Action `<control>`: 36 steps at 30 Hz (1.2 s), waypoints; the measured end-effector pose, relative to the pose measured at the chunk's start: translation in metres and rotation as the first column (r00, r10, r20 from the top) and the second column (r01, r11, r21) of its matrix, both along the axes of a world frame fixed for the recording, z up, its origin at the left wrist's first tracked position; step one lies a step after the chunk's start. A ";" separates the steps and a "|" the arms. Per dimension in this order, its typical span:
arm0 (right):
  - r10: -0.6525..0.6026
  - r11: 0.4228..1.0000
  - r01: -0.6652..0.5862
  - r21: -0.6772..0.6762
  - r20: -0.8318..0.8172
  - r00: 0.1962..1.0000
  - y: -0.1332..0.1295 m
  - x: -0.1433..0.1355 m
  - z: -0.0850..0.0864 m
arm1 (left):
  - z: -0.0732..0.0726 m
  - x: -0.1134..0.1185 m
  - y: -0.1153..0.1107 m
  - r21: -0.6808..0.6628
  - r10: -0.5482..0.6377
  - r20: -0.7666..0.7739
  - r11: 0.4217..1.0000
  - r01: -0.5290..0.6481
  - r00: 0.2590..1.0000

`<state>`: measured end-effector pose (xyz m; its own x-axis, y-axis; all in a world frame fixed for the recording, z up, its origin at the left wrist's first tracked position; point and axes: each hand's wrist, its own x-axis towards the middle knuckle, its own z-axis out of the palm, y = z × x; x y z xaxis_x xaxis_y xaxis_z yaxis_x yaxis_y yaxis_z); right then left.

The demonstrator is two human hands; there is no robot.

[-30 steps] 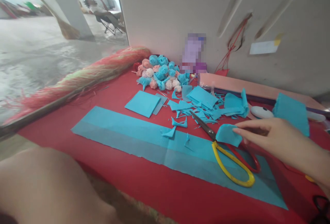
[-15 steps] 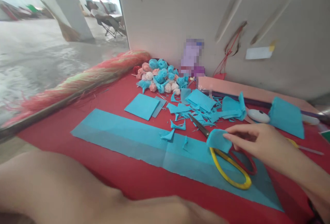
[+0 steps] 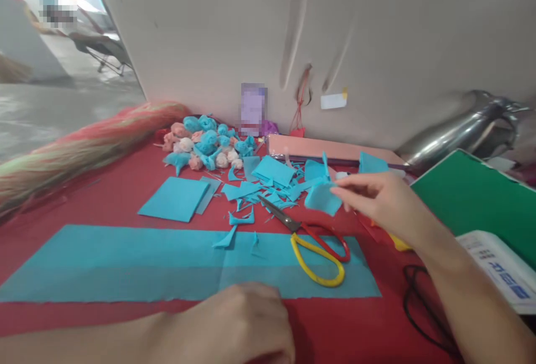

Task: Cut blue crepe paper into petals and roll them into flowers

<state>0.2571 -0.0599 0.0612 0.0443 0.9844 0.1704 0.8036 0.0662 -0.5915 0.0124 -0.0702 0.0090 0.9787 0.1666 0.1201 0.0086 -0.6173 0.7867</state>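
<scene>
Right hand [image 3: 377, 202]: closed in a pinch, thumb and fingertips on the edge of a small rounded paper piece [image 3: 322, 199], blue. Piece is at the right end of the scrap litter, just beyond the scissors' handles, its body hanging out leftward from the fingertips.

Left hand [image 3: 247, 325]: low in view, back of hand up, fingers curled under, at the near edge of the long paper strip [image 3: 146, 247]. Fingertips hidden; cannot tell whether it grips anything.

Scissors [image 3: 296, 225] between the two hands, blades pointing away and to the left, one handle loop yellow, one red. They lie partly on the strip, near its right end. Blades look closed or nearly so.

Strip runs crosswise over the red tabletop [image 3: 125, 319], a few blue offcuts on its far edge. Beyond it, left: folded blue square [image 3: 173, 199]. Middle: stack of blue sheets [image 3: 274, 171] among loose scraps [image 3: 243, 191].

Farther back, a heap of paper flowers [image 3: 209, 140], blue, pink and white. Long pink box [image 3: 335, 146] set along the pale wall [image 3: 209, 34]. Left side, a bundle of red and pale green fringe [image 3: 96, 135].

Right side: green board [image 3: 481, 202], white case [image 3: 498, 269] with blue lettering, dark cord [image 3: 419, 308] near the right forearm.
</scene>
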 end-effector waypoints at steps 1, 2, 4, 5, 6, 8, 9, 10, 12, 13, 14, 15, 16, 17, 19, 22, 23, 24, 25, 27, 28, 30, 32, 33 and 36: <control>-0.065 0.997 0.066 0.033 -0.030 0.997 -0.002 0.009 0.007 | -0.004 0.004 0.003 0.028 0.003 -0.014 1.000 -0.002 1.000; -0.125 0.990 0.128 0.054 -0.049 0.991 -0.005 0.018 0.012 | -0.007 0.008 0.005 0.070 0.007 -0.035 0.998 -0.005 0.999; -0.190 0.979 0.194 0.062 -0.062 0.980 -0.008 0.035 0.016 | -0.012 0.013 0.004 0.169 0.024 -0.090 0.986 -0.008 0.996; -0.203 0.977 0.206 0.054 -0.060 0.977 -0.009 0.042 0.016 | -0.014 0.014 0.002 0.212 0.047 -0.103 0.977 -0.024 0.994; -0.204 0.978 0.206 0.037 -0.056 0.977 -0.010 0.047 0.013 | -0.014 0.014 -0.001 0.246 0.100 -0.103 0.967 -0.072 0.990; -0.185 0.983 0.185 -0.012 -0.044 0.982 -0.010 0.053 0.005 | -0.013 0.014 -0.005 0.278 0.143 -0.077 0.953 -0.116 0.987; -0.158 0.987 0.156 -0.047 -0.039 0.987 -0.010 0.053 0.001 | -0.010 0.015 -0.005 0.255 0.118 -0.083 0.962 -0.094 0.990; -0.117 0.990 0.114 -0.081 -0.037 0.992 -0.009 0.051 -0.004 | -0.008 0.016 -0.005 0.264 0.128 -0.087 0.959 -0.101 0.988; -0.019 0.989 0.012 -0.148 -0.044 0.999 -0.010 0.044 -0.012 | -0.003 0.022 0.000 0.225 0.118 -0.085 0.970 -0.096 0.989; 0.026 0.984 -0.035 -0.173 -0.051 0.998 -0.011 0.039 -0.014 | -0.001 0.026 0.003 0.205 0.134 -0.066 0.972 -0.118 0.989; 0.069 0.977 -0.079 -0.200 -0.058 0.996 -0.013 0.033 -0.016 | 0.000 0.030 0.007 0.160 0.161 -0.041 0.975 -0.153 0.986; 0.106 0.967 -0.119 -0.224 -0.068 0.992 -0.015 0.027 -0.017 | -0.001 0.035 0.010 0.110 0.203 -0.004 0.973 -0.202 0.979; 0.142 0.956 -0.157 -0.249 -0.080 0.987 -0.018 0.021 -0.018 | -0.002 0.040 0.014 0.065 0.263 0.025 0.962 -0.264 0.965; 0.174 0.943 -0.193 -0.270 -0.093 0.980 -0.021 0.016 -0.018 | -0.004 0.045 0.017 0.021 0.298 0.032 0.954 -0.299 0.954; 0.218 0.928 -0.240 -0.284 -0.107 0.970 -0.026 0.007 -0.018 | -0.009 0.051 0.021 -0.068 0.308 0.013 0.950 -0.306 0.951; 0.242 0.926 -0.261 -0.272 -0.102 0.965 -0.030 0.001 -0.019 | -0.014 0.054 0.024 -0.154 0.331 -0.010 0.932 -0.328 0.944; 0.245 0.926 -0.264 -0.270 -0.100 0.964 -0.030 0.000 -0.020 | -0.015 0.054 0.025 -0.177 0.336 -0.015 0.926 -0.333 0.942; 0.247 0.926 -0.265 -0.269 -0.100 0.964 -0.029 0.001 -0.021 | -0.015 0.054 0.026 -0.201 0.334 -0.026 0.921 -0.333 0.942; 0.247 0.926 -0.265 -0.269 -0.101 0.964 -0.028 0.001 -0.022 | -0.015 0.054 0.028 -0.224 0.327 -0.044 0.918 -0.328 0.944; 0.246 0.925 -0.267 -0.272 -0.108 0.963 -0.026 0.003 -0.024 | -0.015 0.054 0.031 -0.261 0.320 -0.077 0.908 -0.329 0.944; 0.246 0.922 -0.269 -0.277 -0.114 0.962 -0.024 0.004 -0.024 | -0.015 0.054 0.033 -0.268 0.327 -0.086 0.902 -0.338 0.941; 0.246 0.915 -0.274 -0.294 -0.129 0.961 -0.021 0.006 -0.025 | -0.015 0.055 0.037 -0.263 0.348 -0.088 0.895 -0.359 0.933; 0.245 0.908 -0.278 -0.312 -0.141 0.959 -0.018 0.007 -0.026 | -0.017 0.057 0.040 -0.254 0.368 -0.074 0.892 -0.374 0.927; 0.244 0.906 -0.278 -0.318 -0.143 0.959 -0.017 0.008 -0.026 | -0.018 0.057 0.041 -0.255 0.372 -0.070 0.890 -0.377 0.926; 0.240 0.904 -0.272 -0.330 -0.134 0.961 -0.012 0.009 -0.029 | -0.023 0.058 0.044 -0.269 0.388 -0.071 0.879 -0.393 0.919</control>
<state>0.2664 -0.0719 0.0320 -0.2176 0.9608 -0.1718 0.7298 0.0433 -0.6823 0.0700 -0.0261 -0.0135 0.8287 0.5597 0.0005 0.2174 -0.3227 0.9212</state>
